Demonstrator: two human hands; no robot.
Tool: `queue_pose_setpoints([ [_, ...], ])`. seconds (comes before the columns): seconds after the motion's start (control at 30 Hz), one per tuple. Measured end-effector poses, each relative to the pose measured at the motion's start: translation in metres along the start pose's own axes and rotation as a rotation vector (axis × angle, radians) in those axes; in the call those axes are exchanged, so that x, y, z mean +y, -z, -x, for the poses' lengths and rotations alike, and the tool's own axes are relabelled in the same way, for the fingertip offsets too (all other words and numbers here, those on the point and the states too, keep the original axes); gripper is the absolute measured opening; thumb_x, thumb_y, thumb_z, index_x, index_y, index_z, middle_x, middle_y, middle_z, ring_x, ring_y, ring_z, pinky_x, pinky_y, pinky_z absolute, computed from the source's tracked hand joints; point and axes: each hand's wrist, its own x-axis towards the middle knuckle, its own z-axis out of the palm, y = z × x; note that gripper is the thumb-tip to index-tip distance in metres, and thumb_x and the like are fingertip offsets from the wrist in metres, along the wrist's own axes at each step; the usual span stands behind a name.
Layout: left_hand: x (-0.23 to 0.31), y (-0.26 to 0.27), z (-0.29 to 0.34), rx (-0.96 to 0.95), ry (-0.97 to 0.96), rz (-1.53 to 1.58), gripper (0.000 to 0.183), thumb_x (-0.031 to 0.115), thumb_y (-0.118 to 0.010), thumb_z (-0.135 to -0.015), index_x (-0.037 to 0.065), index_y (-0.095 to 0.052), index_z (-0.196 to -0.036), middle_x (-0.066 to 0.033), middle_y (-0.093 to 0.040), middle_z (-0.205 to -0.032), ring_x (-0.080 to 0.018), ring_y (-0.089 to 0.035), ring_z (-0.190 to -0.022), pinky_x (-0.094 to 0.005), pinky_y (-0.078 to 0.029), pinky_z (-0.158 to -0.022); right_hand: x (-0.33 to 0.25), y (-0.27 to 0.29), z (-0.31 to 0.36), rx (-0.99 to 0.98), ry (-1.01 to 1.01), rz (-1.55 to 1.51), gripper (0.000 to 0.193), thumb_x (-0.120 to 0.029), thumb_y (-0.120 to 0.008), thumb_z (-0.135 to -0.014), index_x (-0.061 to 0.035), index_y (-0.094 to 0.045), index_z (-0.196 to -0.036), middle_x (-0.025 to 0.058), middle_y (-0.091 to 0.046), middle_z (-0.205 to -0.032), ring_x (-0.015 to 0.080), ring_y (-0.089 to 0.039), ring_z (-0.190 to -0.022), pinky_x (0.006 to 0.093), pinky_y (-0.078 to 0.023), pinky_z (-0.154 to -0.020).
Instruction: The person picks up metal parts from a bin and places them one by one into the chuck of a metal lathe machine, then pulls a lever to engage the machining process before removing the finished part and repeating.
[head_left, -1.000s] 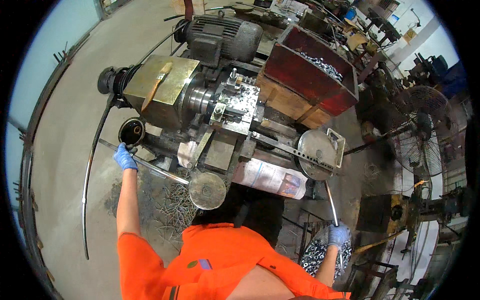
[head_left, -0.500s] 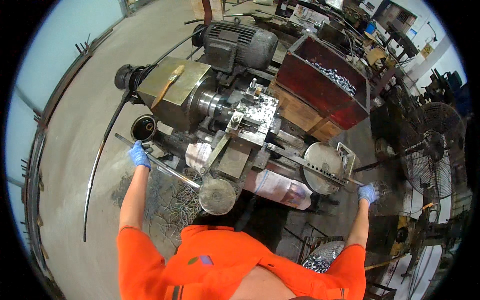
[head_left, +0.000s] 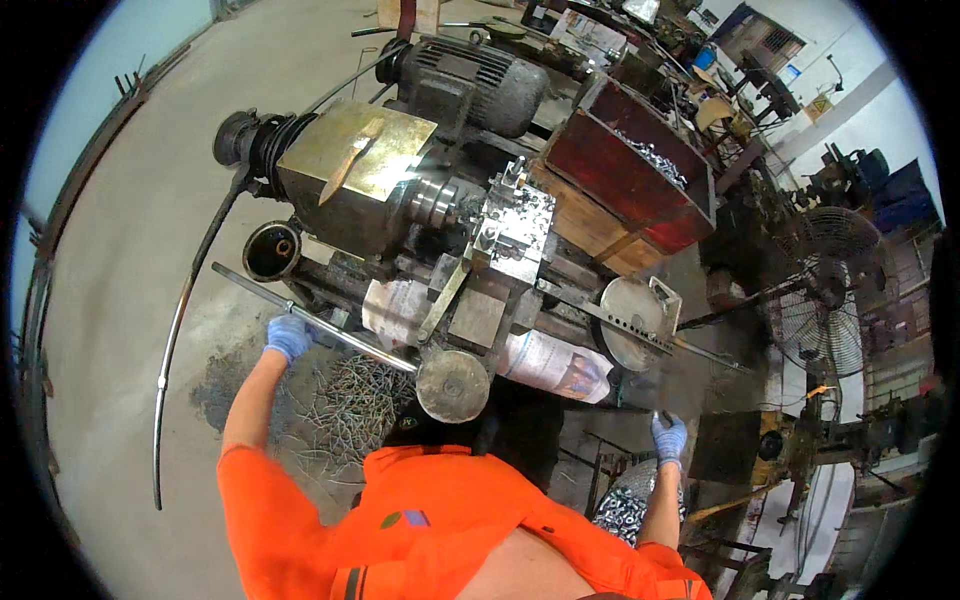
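My left hand (head_left: 288,337), in a blue glove, is against the underside of a long steel lever (head_left: 345,338); its fingers are largely hidden, so their grip is unclear. The lever runs down to a round metal disc (head_left: 452,386) at the front of a greasy lathe-like machine (head_left: 350,225). In a matching glove, my right hand (head_left: 668,438) hovers apart from the machine, fingers raised and partly spread, dark at the tips. Below it is a mesh basket of small shiny metal parts (head_left: 625,508). A thin rod (head_left: 710,352) sticks out from the machine's right end, beyond that hand.
A dark red bin (head_left: 620,170) with small metal parts stands on wood behind the machine. A motor (head_left: 470,85) sits at the back, and a brush (head_left: 350,165) lies on the brass-coloured cover. Metal shavings (head_left: 345,410) heap on the floor. A caged fan (head_left: 825,285) stands right.
My right hand has left the rod at the right end and come nearer to me, toward the basket. My left hand has slid lower against the lever. The whole view has shifted slightly.
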Motion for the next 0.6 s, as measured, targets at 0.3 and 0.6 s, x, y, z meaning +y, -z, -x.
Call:
queue_pose_setpoints([
  [0.3,0.051,-0.086,-0.007,0.208,0.275,0.270,0.027,0.034,-0.052,-0.077,0.012,-0.067,-0.082,-0.0112,-0.066,-0.083,-0.0290,-0.064,-0.075,-0.0417,-0.050,-0.066,-0.094,0.025,0.011,-0.069,0.251,-0.230,0.022,-0.019,-0.070,-0.072,0.0008,-0.067,-0.080,0.0140,-0.066,-0.075,0.0210,-0.065,-0.070,0.0298,-0.049,-0.067],
  [0.6,0.021,-0.008,0.013,0.024,0.119,0.330,0.031,0.037,-0.054,-0.076,0.009,-0.066,-0.086,-0.0163,-0.064,-0.084,-0.0328,-0.062,-0.080,-0.0435,-0.049,-0.070,-0.369,0.083,-0.021,-0.399,0.820,-0.433,0.021,-0.020,-0.063,-0.080,0.0015,-0.064,-0.082,0.0080,-0.061,-0.067,0.0113,-0.051,-0.059,0.0290,-0.043,-0.056],
])
